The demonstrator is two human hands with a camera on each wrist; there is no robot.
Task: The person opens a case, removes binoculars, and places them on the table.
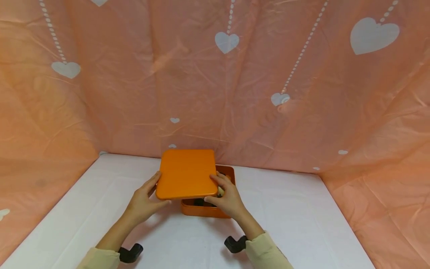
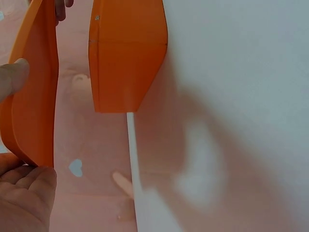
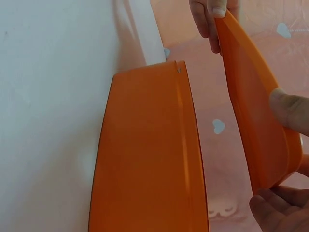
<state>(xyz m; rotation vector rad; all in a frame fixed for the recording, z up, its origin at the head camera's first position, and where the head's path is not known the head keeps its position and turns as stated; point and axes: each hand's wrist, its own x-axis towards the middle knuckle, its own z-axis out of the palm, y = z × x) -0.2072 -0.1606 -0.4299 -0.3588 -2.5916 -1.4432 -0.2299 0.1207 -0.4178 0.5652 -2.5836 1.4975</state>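
Note:
An orange lid [image 1: 188, 173] with rounded corners is held up by both hands, its smooth top facing the head camera. My left hand [image 1: 142, 203] grips its left side, fingers at the side edge and thumb by the front edge. On the opposite side my right hand [image 1: 230, 200] pinches the front right corner. Behind and below the lid, an orange box [image 1: 206, 212] stands on the white table, uncovered. Dark items show inside it, mostly hidden by the lid and right hand. The left wrist view shows a gap between the lid [image 2: 36, 92] and the box [image 2: 120, 63].
The white tabletop [image 1: 285, 209] spreads around the box. Pink-orange cloth [image 1: 198, 82] printed with white hearts hangs behind it and along both sides. A black wrist mount [image 1: 131, 253] juts from the left sleeve, and another black mount [image 1: 235, 244] from the right.

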